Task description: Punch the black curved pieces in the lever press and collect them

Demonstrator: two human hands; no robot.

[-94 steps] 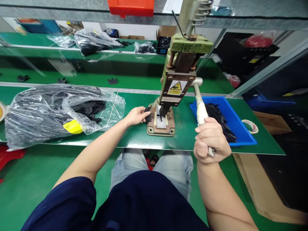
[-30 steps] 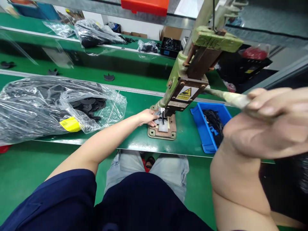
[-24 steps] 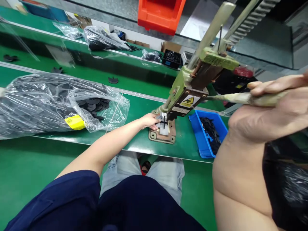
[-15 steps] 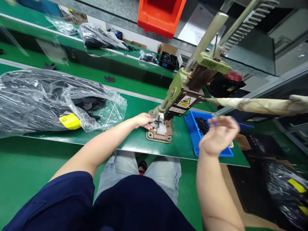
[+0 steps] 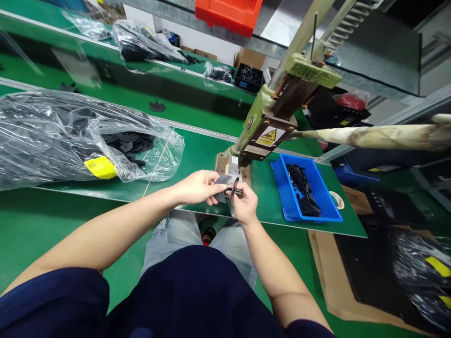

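My left hand (image 5: 197, 187) and my right hand (image 5: 244, 203) meet in front of the green hand press (image 5: 262, 129), both pinched on a small dark flat part (image 5: 226, 184) held just above the table edge. A thin dark strip stands up from the part between my fingers. The press base (image 5: 221, 163) lies right behind my hands. The press lever (image 5: 380, 136), wrapped in pale tape, sticks out to the right with no hand on it.
A blue tray (image 5: 282, 185) with several black parts sits right of the press, a tape roll (image 5: 337, 200) beside it. A large clear bag (image 5: 70, 136) of black parts lies at left. Further bags and a black bin (image 5: 248, 77) stand on the rear shelf. An orange bin (image 5: 229, 14) hangs above.
My right hand let go of the lever, which rose, and came down to the left to join my left hand. My left hand drew the dark part back from the press base.
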